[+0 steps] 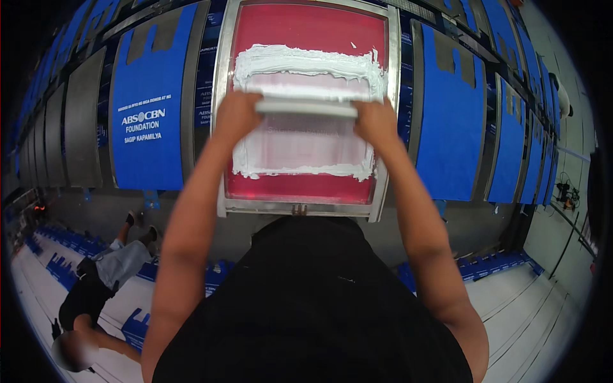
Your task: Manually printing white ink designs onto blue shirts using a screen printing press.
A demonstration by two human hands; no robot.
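A screen-printing frame with a metal rim and red mesh lies in front of me. Both ends of a pale squeegee are gripped, by my left hand on one side and my right hand on the other. The squeegee lies crosswise over the middle of the mesh. Thick white ink forms a band beyond it and a rough border around a paler rectangle. Fingers wrap the handle; the squeegee's lower edge is blurred.
Blue fabric pieces with cut-out notches lie on boards left and right of the frame. Grey boards stretch farther left. Another person is behind me at lower left, beside a white table with blue pieces.
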